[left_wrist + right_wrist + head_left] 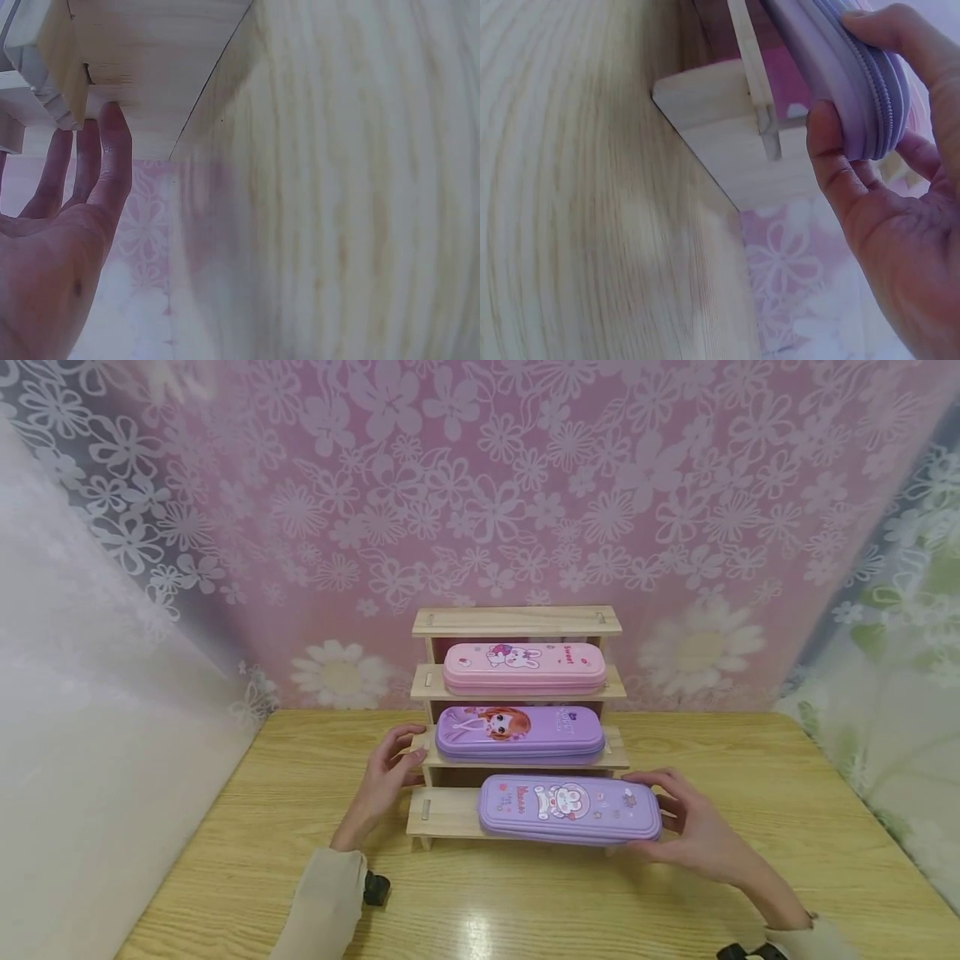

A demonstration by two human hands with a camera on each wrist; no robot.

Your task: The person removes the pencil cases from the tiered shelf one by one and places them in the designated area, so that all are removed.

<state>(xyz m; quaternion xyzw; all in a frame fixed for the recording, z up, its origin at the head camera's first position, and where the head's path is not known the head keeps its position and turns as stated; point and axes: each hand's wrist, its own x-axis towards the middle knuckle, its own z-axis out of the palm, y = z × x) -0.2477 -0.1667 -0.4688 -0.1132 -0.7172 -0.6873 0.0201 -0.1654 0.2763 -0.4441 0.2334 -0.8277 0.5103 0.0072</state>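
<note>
A light purple pencil case [570, 810] with a bunny print lies at a slight slant over the lowest step of a stepped wooden rack [442, 814]. My right hand [697, 831] grips the case's right end, thumb on one side and fingers on the other; its zipper edge shows in the right wrist view, held off the board there. At the rack's left side, my left hand [386, 777] holds the end of the second step from the bottom. Its fingers [112, 161] touch the side panel in the left wrist view; the thumb is hidden there.
A purple pencil case [555, 735] with a girl print lies on the second step, and a pink bunny case [525, 668] on the third. The top step [517, 622] is bare wood. Beneath is a wooden table [315, 777]; a floral curtain [487, 510] hangs behind.
</note>
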